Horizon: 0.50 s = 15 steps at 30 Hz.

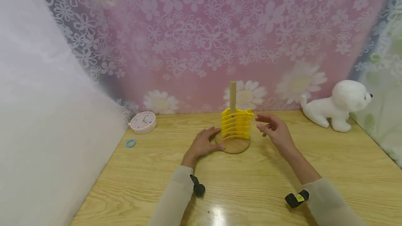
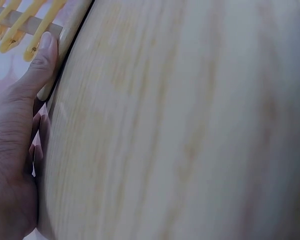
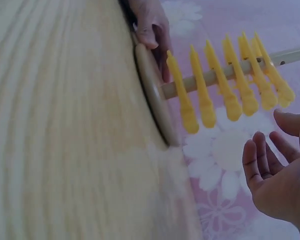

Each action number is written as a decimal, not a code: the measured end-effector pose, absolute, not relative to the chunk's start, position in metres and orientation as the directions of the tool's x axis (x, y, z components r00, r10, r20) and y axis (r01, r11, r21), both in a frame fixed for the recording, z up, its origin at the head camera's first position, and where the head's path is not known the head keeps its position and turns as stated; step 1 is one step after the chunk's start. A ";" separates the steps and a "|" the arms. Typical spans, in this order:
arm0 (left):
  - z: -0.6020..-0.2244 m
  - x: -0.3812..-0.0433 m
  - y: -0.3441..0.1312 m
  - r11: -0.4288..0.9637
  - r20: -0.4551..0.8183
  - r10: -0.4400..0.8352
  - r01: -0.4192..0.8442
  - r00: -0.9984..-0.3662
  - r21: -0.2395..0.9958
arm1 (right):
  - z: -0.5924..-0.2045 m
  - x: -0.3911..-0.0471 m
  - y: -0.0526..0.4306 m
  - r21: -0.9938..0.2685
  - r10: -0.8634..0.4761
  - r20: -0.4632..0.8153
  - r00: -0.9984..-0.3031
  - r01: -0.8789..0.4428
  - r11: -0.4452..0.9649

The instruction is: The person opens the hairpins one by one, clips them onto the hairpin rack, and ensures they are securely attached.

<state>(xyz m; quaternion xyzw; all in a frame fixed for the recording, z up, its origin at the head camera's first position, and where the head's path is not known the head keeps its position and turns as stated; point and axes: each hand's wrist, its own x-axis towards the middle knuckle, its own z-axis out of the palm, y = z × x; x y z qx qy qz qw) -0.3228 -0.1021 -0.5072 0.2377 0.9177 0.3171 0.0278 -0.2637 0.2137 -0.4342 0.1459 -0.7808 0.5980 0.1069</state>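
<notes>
A wooden stand has a round base (image 1: 233, 146) and an upright post (image 1: 232, 95). Several curved yellow plastic pieces (image 1: 237, 125) sit one above another along the post, with small gaps between them in the right wrist view. My left hand (image 1: 202, 143) grips the left edge of the base, thumb (image 2: 46, 50) at the front and fingers around the far side. To the right of the yellow pieces, my right hand (image 1: 276, 132) hovers with fingers loosely bent and nothing in it. In the right wrist view its thumb tip (image 3: 285, 120) is close beside the topmost yellow piece.
A pink round clock (image 1: 143, 122) leans near the wall at the left, with a blue ring (image 1: 130, 143) in front of it. At the back right sits a white plush dog (image 1: 342, 105). A flowered pink curtain (image 1: 194, 44) hangs behind the wooden table (image 1: 245, 184).
</notes>
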 end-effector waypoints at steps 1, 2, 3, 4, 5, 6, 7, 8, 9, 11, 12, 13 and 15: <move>-0.507 -0.322 -0.102 0.684 0.096 0.456 0.417 -0.885 0.598 | -0.436 -0.262 0.217 -0.902 -0.102 0.327 -0.940 -0.342 0.263; -0.507 -0.321 -0.102 0.683 0.093 0.456 0.415 -0.885 0.601 | -0.439 -0.261 0.220 -0.899 -0.110 0.313 -0.943 -0.331 0.287; -0.507 -0.321 -0.103 0.682 0.091 0.458 0.415 -0.884 0.602 | -0.441 -0.260 0.223 -0.893 -0.120 0.299 -0.947 -0.322 0.315; -0.507 -0.321 -0.104 0.683 0.089 0.464 0.420 -0.881 0.598 | -0.442 -0.259 0.227 -0.884 -0.133 0.288 -0.948 -0.317 0.343; -0.508 -0.321 -0.106 0.685 0.089 0.473 0.429 -0.877 0.588 | -0.444 -0.259 0.231 -0.872 -0.148 0.280 -0.949 -0.316 0.374; -0.509 -0.321 -0.107 0.691 0.085 0.485 0.440 -0.871 0.574 | -0.446 -0.258 0.235 -0.860 -0.161 0.272 -0.949 -0.315 0.402; -0.510 -0.320 -0.109 0.692 0.085 0.500 0.457 -0.862 0.559 | -0.448 -0.257 0.238 -0.845 -0.176 0.267 -0.947 -0.318 0.430; -0.510 -0.320 -0.112 0.696 0.083 0.517 0.475 -0.852 0.539 | -0.449 -0.256 0.242 -0.830 -0.192 0.262 -0.946 -0.322 0.456; -0.511 -0.320 -0.115 0.702 0.076 0.537 0.495 -0.840 0.512 | -0.450 -0.255 0.246 -0.812 -0.208 0.255 -0.944 -0.326 0.483; -0.510 -0.317 -0.122 0.709 0.049 0.574 0.526 -0.817 0.470 | -0.451 -0.252 0.253 -0.771 -0.238 0.247 -0.939 -0.339 0.538; -0.508 -0.314 -0.127 0.710 0.031 0.590 0.537 -0.807 0.455 | -0.452 -0.250 0.257 -0.752 -0.251 0.241 -0.938 -0.344 0.562; -0.507 -0.310 -0.132 0.711 0.019 0.605 0.551 -0.796 0.438 | -0.452 -0.249 0.262 -0.730 -0.266 0.237 -0.934 -0.353 0.586; -0.504 -0.302 -0.144 0.713 0.008 0.631 0.584 -0.776 0.388 | -0.452 -0.245 0.272 -0.689 -0.301 0.220 -0.928 -0.367 0.625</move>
